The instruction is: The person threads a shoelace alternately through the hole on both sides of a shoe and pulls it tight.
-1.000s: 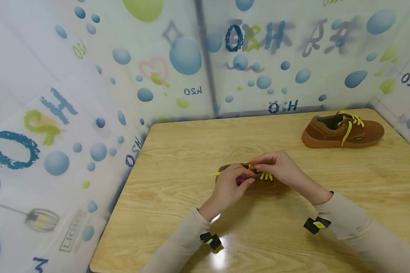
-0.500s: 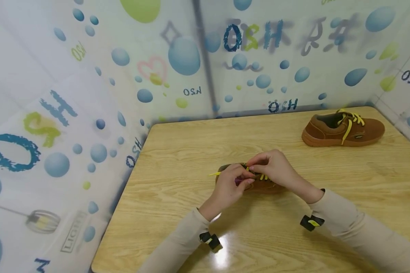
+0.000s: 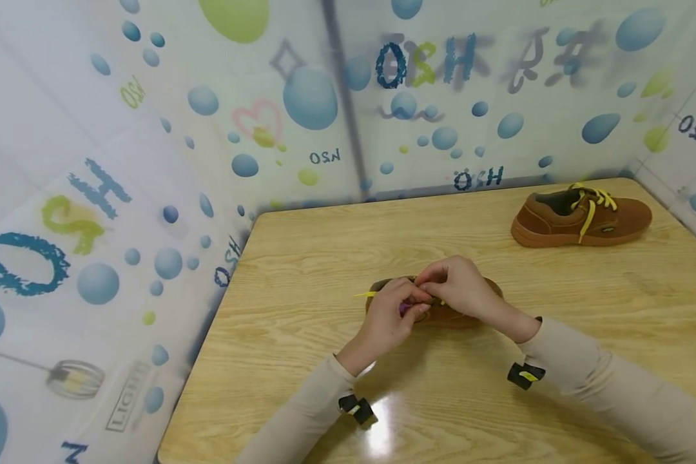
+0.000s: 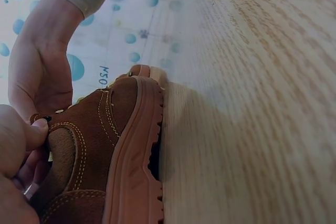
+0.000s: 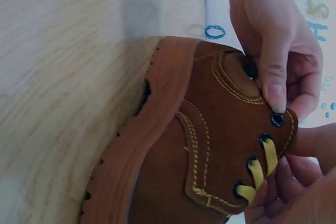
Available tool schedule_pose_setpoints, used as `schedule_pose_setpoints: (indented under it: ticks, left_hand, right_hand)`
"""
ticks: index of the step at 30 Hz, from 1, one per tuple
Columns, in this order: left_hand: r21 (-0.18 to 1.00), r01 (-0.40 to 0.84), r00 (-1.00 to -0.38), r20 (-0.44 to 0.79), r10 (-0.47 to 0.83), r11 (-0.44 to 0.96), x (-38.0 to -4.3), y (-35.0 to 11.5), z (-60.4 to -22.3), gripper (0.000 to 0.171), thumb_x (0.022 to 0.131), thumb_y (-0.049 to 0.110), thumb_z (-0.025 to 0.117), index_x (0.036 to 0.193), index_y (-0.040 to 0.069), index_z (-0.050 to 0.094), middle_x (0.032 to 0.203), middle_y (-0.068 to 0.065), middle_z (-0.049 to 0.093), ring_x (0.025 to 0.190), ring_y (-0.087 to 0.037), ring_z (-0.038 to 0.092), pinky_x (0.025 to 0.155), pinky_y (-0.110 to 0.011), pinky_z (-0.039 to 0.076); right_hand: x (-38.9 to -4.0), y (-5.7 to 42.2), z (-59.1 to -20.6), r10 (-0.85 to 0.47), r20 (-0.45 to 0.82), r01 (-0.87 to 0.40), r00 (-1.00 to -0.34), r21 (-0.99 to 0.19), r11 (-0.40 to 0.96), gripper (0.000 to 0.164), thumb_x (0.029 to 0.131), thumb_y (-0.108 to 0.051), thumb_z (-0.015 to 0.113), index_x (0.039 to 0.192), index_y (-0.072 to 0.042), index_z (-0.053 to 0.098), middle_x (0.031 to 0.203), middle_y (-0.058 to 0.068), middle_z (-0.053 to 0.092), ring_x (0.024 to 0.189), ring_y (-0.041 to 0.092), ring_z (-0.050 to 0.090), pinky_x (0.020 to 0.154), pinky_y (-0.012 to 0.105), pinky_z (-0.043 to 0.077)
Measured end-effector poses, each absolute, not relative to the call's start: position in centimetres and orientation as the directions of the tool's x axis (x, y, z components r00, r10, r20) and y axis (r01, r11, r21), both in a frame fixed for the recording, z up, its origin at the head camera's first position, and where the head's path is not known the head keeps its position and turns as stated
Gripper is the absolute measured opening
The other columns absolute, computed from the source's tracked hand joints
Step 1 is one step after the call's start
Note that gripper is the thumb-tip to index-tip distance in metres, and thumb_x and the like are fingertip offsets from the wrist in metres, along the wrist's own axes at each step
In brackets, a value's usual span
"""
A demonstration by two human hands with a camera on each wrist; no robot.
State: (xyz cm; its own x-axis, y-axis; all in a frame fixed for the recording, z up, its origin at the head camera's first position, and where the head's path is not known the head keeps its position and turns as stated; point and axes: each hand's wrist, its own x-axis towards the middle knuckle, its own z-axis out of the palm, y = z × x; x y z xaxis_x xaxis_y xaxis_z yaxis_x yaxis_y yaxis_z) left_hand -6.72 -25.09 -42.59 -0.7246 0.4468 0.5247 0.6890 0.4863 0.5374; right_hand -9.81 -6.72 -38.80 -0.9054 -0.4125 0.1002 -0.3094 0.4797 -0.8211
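Observation:
A brown shoe (image 3: 441, 316) with yellow stitching lies under both hands, sole down on the table. My left hand (image 3: 390, 316) pinches its eyelet flap, with the thumb beside the top eyelet (image 5: 277, 119), which holds no lace. My right hand (image 3: 464, 290) has its fingertips together at the inner edge of that flap, close to the left fingers. It pinches the yellow shoelace (image 5: 256, 174) there; the gripped part is hidden behind the flap. Lower down, the lace runs through several eyelets. A loose lace end (image 3: 367, 294) sticks out left of the shoe.
A second brown shoe (image 3: 582, 216), laced in yellow, stands at the back right of the wooden table (image 3: 301, 258). Patterned walls (image 3: 301, 167) border the table at the back and sides. Each sleeve carries a black wrist device (image 3: 356, 409).
My right hand has shifted slightly left toward the left hand, covering more of the lacing and uncovering the toe. The left hand stays in place on the flap.

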Motion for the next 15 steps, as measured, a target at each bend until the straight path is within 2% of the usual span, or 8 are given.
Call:
schedule_pose_setpoints:
  ticks: [3,9,11,13,15]
  left_hand:
    - [0.534,0.686,-0.727,0.522,0.445,0.494,-6.72,-25.13,-42.55,0.006,0.089,0.013,0.073,0.094,0.01,0.07,0.092,-0.001,0.069,0.089,-0.013,0.06,0.074,-0.029,0.054]
    - [0.539,0.677,-0.736,0.504,0.452,0.501,-6.4,-25.12,-42.34,0.006,0.09,0.012,0.072,0.095,0.01,0.068,0.093,-0.002,0.069,0.089,-0.014,0.06,0.072,-0.033,0.055]
    - [0.52,0.685,-0.729,0.51,0.458,0.511,-6.32,-25.14,-42.33,0.008,0.09,0.011,0.072,0.097,0.01,0.067,0.094,-0.002,0.068,0.089,-0.014,0.059,0.073,-0.03,0.054]
    - [0.461,0.709,-0.702,0.533,0.472,0.534,-6.32,-25.14,-42.32,0.011,0.09,0.011,0.073,0.098,0.011,0.067,0.095,-0.001,0.068,0.091,-0.014,0.059,0.079,-0.026,0.053]
    - [0.344,0.754,-0.64,0.577,0.507,0.56,-6.38,-25.1,-42.22,0.013,0.089,0.013,0.074,0.1,0.012,0.069,0.096,0.0,0.067,0.092,-0.014,0.059,0.082,-0.022,0.051]
  right_hand:
    - [-9.79,-6.73,-38.81,-0.417,0.106,-0.318,-0.903,-0.817,0.482,0.013,0.091,-0.004,0.066,0.095,-0.006,0.079,0.092,0.011,0.077,0.071,0.008,0.064,0.061,0.024,0.051]
    - [-10.1,-6.41,-38.57,-0.469,0.023,-0.282,-0.883,-0.824,0.491,0.016,0.089,-0.003,0.063,0.095,-0.007,0.078,0.089,0.007,0.077,0.07,0.009,0.061,0.062,0.027,0.05]
    - [-10.19,-6.34,-38.45,-0.488,0.009,-0.28,-0.873,-0.828,0.486,0.017,0.089,-0.004,0.063,0.095,-0.007,0.078,0.087,0.006,0.077,0.069,0.01,0.06,0.062,0.028,0.049]
    - [-10.23,-6.27,-38.31,-0.494,-0.005,-0.273,-0.869,-0.829,0.488,0.017,0.089,-0.005,0.062,0.095,-0.006,0.078,0.088,0.006,0.076,0.068,0.011,0.06,0.062,0.029,0.049]
    - [-10.21,-6.23,-38.11,-0.494,-0.017,-0.265,-0.869,-0.827,0.495,0.017,0.09,-0.004,0.062,0.097,-0.006,0.077,0.089,0.007,0.076,0.069,0.012,0.06,0.062,0.029,0.049]
